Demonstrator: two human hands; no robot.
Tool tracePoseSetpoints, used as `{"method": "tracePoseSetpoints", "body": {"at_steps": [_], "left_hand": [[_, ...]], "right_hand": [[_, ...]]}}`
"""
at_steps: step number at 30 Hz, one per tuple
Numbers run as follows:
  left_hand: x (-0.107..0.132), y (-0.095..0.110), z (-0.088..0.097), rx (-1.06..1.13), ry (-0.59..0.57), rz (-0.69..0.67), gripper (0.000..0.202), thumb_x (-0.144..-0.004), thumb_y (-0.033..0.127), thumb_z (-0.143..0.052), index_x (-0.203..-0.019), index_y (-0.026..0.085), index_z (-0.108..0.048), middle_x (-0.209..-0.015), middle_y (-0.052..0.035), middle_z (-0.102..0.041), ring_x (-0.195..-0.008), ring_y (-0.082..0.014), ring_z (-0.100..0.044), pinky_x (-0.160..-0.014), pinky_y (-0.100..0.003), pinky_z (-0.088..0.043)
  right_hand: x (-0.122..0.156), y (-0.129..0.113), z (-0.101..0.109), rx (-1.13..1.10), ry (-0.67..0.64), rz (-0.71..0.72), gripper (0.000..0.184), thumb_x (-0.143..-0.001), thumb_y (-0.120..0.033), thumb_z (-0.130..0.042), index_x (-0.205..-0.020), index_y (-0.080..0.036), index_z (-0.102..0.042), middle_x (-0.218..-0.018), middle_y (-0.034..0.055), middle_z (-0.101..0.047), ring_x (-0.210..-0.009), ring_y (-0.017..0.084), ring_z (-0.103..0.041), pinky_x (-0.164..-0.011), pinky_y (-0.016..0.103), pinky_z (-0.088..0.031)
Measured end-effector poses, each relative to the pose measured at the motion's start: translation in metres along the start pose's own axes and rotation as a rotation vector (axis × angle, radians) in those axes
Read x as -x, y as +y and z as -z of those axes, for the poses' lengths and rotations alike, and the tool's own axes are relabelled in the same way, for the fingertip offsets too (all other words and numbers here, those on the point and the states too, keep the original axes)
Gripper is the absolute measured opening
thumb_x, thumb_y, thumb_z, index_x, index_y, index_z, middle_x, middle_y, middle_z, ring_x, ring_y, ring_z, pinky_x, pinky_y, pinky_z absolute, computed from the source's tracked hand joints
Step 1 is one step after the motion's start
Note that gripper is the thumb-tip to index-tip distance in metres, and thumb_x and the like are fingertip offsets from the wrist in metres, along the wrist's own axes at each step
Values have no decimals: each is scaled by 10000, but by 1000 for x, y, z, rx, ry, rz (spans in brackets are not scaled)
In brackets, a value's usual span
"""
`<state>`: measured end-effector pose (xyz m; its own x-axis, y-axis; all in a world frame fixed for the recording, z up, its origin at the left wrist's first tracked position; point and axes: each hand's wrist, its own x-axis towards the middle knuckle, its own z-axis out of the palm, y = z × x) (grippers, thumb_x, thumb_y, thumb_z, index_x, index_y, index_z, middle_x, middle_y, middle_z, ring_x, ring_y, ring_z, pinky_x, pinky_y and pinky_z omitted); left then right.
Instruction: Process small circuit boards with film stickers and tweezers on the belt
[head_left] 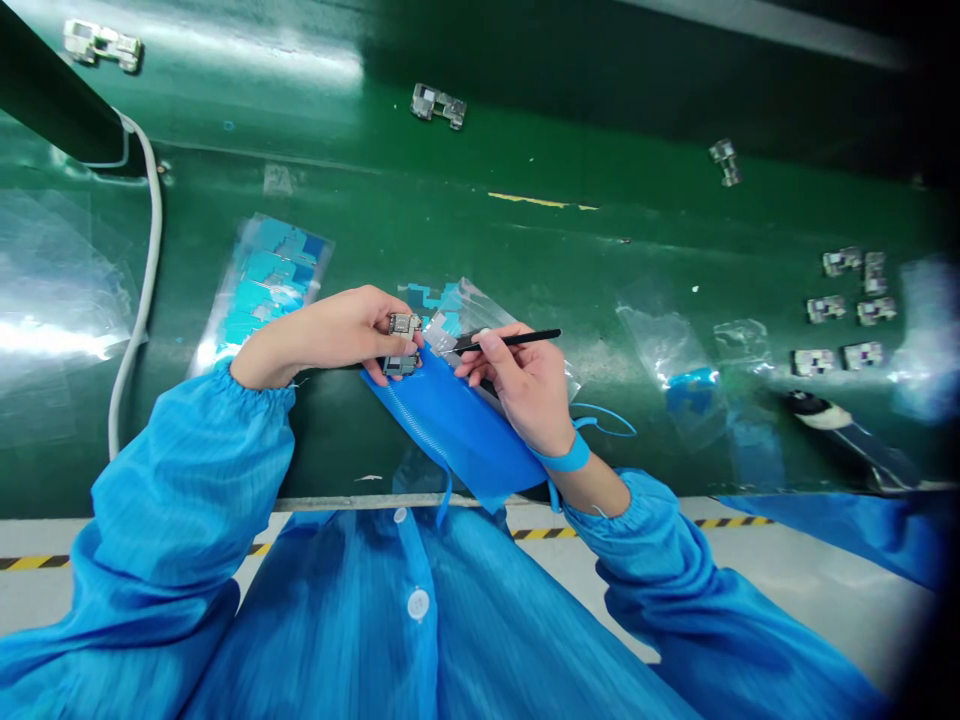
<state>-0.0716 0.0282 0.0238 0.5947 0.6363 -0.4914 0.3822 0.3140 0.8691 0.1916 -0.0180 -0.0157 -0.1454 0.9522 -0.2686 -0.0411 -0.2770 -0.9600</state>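
My left hand [367,335] grips a small metal-shielded circuit board [403,343] between thumb and fingers. Close by on its right, my right hand [525,385] has its fingers pinched round black tweezers [517,341], whose metal tip points left toward the board. Whether the tip touches anything is too small to tell. Blue sticker pieces [431,297] on clear film lie just beyond the hands. A blue face mask [465,425] with thin loops shows below them and covers part of the bench.
A sheet of blue stickers [270,270] lies left, near a white cable [156,230]. More boards [439,106] stand along the back, with several [814,361] grouped right. Clear bags [675,350] and a dark tool with a pale collar [847,435] lie on the green bench [360,220].
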Motion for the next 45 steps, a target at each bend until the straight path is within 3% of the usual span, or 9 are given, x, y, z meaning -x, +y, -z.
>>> {"method": "tracePoseSetpoints", "body": {"at_steps": [9,16,24,30,35,40,45], "left_hand": [[0,-4,1,-28,14,0,246,-950,452,-770,-964,210,-729,-875,-43,-818,-790,-240,-827,-652,-282,-637],[1,-5,6,36,-39,22,385,-929,336,-755,-1275,211,-640,-985,-58,-858,-822,-223,-841,-718,-272,-620],[-1,-6,5,23,-53,-3,365,-945,326,-722,-1288,238,-633,-1027,-46,-870,-821,-203,-848,-653,-231,-562],[0,-7,2,53,8,21,478,-958,305,-726,-1397,225,-554,-996,-53,-859,-777,-213,-836,-686,-266,-621],[2,4,-7,157,90,-62,376,-992,229,-699,-1357,191,-621,-951,-44,-818,-825,-214,-826,-759,-322,-692],[7,23,-22,237,153,-156,490,-1064,222,-663,-1551,177,-632,-1015,-68,-822,-758,-173,-785,-723,-293,-673],[7,29,-35,317,182,-167,437,-1107,229,-594,-1537,170,-641,-1084,-85,-828,-849,-211,-824,-771,-331,-718]], "right_hand": [[-2,1,2,-25,-25,-1,467,-896,-647,-908,-957,-218,-732,-803,15,-804,-684,159,-793,-595,262,-641],[-5,1,6,-81,-101,19,422,-924,-602,-905,-968,-214,-746,-796,10,-810,-678,147,-792,-593,242,-627],[-5,-6,4,23,-102,7,473,-901,-635,-907,-938,-203,-720,-766,18,-801,-617,138,-751,-569,249,-627],[-5,-3,5,6,-114,-1,455,-907,-623,-909,-933,-208,-723,-765,20,-803,-620,140,-750,-572,251,-626],[-5,-13,5,-63,-118,79,403,-951,-607,-878,-971,-229,-739,-801,6,-805,-673,153,-773,-578,265,-617],[-10,-29,-4,-37,-168,150,489,-927,-708,-848,-957,-238,-716,-794,-1,-779,-655,157,-743,-607,302,-632],[-14,-24,-6,-75,-220,167,449,-974,-676,-817,-944,-238,-725,-773,-12,-762,-626,139,-727,-564,270,-595]]}}
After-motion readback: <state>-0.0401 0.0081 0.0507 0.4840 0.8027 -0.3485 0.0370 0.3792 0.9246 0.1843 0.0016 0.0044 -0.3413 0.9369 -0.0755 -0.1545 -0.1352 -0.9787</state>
